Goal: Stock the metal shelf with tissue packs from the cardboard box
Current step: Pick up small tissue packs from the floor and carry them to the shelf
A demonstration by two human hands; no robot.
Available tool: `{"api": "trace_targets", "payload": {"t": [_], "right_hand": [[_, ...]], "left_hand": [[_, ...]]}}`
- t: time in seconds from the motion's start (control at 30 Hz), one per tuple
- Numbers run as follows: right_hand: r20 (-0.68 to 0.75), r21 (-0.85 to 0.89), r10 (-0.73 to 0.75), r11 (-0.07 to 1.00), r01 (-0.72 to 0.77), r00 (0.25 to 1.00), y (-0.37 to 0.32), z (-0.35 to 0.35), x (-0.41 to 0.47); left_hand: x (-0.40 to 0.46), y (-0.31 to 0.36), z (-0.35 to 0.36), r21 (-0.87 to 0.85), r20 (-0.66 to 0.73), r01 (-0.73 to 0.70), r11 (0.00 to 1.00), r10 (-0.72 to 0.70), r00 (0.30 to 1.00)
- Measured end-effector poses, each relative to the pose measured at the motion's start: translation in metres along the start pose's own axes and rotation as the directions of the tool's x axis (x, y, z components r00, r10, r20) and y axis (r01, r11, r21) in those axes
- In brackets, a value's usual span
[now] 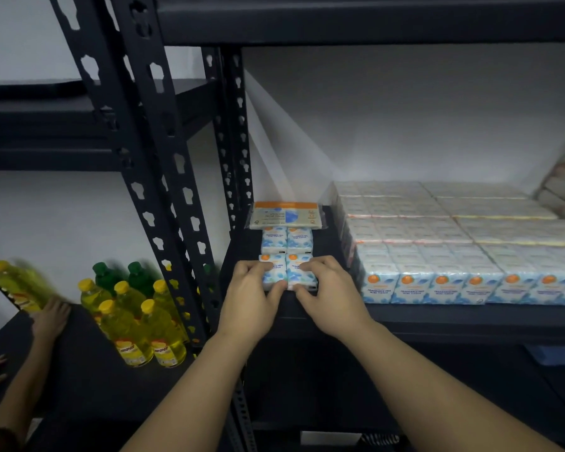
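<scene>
Head view, frame centre: your left hand and right hand grasp a tissue pack; push it flush against the pack behind.

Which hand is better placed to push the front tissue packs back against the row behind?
Either, slightly the right hand: both it and the left hand grip the front packs, and the right has open shelf beside it.
</scene>
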State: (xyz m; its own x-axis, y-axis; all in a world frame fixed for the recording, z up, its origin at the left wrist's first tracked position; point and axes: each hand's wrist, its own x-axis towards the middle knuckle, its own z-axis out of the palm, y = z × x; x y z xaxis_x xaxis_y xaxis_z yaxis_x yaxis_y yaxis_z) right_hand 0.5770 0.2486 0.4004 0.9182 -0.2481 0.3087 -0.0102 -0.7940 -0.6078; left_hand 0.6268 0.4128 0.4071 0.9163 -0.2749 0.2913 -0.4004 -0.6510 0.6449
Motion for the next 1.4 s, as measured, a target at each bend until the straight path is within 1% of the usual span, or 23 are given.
{"api": "trace_targets", "payload": {"t": [0.23,0.73,1.27,1.4], "right_hand": [[-0.036,-0.006,0.022,1.0,-0.022,0.999,0.004,0.007,0.006],[-0.04,-0.054,0.055,0.997,-0.057,0.998,0.0,0.008,0.003],[-0.023,-0.031,0.056,0.998,-0.056,0.998,-0.004,0.004,-0.005],[0.005,-0.075,0.054,0.996,-0.053,0.999,-0.004,0.001,-0.015]], "left_hand": [[0.012,-0.001,0.003,0.006,0.025,0.005,1.0,-0.005,1.0],[0.008,-0.002,0.009,0.024,-0.006,-0.002,1.0,0.003,1.0],[-0.001,-0.004,0.01,0.036,-0.01,0.004,0.999,-0.004,1.0],[-0.013,-0.003,0.009,0.064,-0.003,-0.033,0.997,0.033,0.999]]}}
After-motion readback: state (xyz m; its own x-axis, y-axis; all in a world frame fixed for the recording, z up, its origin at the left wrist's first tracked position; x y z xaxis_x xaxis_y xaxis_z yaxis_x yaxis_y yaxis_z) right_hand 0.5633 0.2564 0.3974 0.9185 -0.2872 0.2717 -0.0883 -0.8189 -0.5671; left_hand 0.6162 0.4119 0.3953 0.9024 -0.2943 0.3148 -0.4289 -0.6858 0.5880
